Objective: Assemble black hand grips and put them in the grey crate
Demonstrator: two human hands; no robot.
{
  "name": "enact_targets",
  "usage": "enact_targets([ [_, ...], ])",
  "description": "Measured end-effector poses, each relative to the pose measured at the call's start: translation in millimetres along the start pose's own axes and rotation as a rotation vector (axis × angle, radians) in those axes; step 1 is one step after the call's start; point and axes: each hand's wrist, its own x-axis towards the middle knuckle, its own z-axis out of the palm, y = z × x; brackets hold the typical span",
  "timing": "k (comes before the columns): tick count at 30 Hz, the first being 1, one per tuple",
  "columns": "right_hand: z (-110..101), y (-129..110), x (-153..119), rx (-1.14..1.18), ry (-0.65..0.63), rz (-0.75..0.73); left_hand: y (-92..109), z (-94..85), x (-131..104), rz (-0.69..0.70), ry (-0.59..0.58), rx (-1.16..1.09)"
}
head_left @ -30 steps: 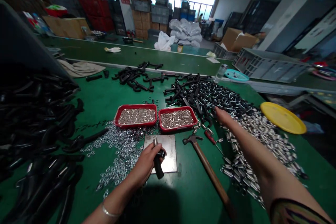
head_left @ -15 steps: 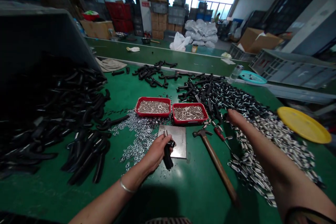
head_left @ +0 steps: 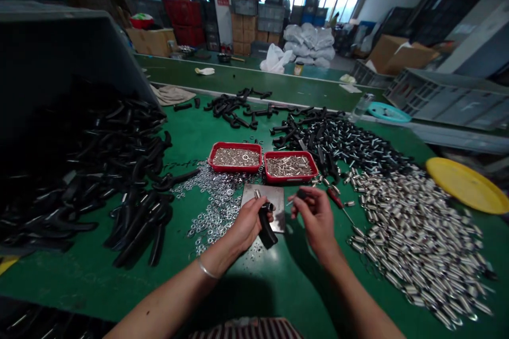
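Observation:
My left hand (head_left: 247, 223) is closed around a black curved handle (head_left: 268, 230), held over the metal plate (head_left: 280, 198). A shiny metal cylinder (head_left: 257, 194) sticks up from the handle's top, beside my thumb. To the right, my right hand (head_left: 319, 220) pinches a small black-headed metal pin (head_left: 302, 194). Its thin shaft points left, toward the handle, with a gap between them. Behind the plate stand two red trays, one of tiny metal parts (head_left: 237, 158), the other of small pins (head_left: 289, 166). Loose metal rings (head_left: 217, 204) are spread left of the plate.
Black handles (head_left: 135, 222) heap on the left by a large grey bin (head_left: 131, 58). Black-headed pins (head_left: 353, 143) and metal springs (head_left: 421, 228) pile up on the right, near a yellow lid (head_left: 465, 185). A red-handled screwdriver (head_left: 334, 197) lies beside my right hand.
My right hand has come back from the pile of black-headed pins to beside the left hand, now with a pin in it. My left hand still holds the handle. The hammer is now hidden.

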Motion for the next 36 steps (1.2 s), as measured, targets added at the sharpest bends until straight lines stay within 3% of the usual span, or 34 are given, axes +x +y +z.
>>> enact_targets([
  [2,31,3,-18,0.080,0.060,-0.013,-4,5.4,-1,0.000,-0.033,-0.017],
  [4,43,8,-25,0.000,0.053,-0.047,-6,5.2,-2,0.009,-0.048,-0.028],
  [10,16,10,-19,-0.344,-0.274,-0.178,1,-10.1,-1,0.076,0.035,0.077],
  [14,0,3,-15,-0.457,-0.378,-0.330,9,-10.0,-3,0.043,-0.023,0.210],
  [17,-1,2,-12,-0.471,-0.473,-0.416,12,-7.7,-4,0.037,-0.053,0.303],
  [19,4,4,-10,-0.396,-0.463,-0.314,11,-8.1,-3,0.101,-0.051,0.393],
  [23,22,5,-10,0.089,-0.490,0.256,9,-15.2,2,0.309,-0.045,0.696],
  [26,30,4,-15,0.259,-0.579,0.470,11,-22.5,2,0.499,-0.037,0.984],
  [29,29,1,-19,0.365,-0.711,0.603,17,-27.3,0,0.640,-0.172,1.166],
  [31,27,0,-20,0.451,-0.836,0.740,22,-30.2,0,0.660,-0.299,1.229],
  [33,25,0,-19,0.366,-0.888,0.775,25,-34.0,3,0.631,-0.326,1.273],
  [34,24,0,-18,0.249,-0.864,0.714,26,-36.2,5,0.603,-0.302,1.276],
  [36,23,2,-15,-0.060,-0.720,0.455,26,-39.9,9,0.548,-0.220,1.220],
])
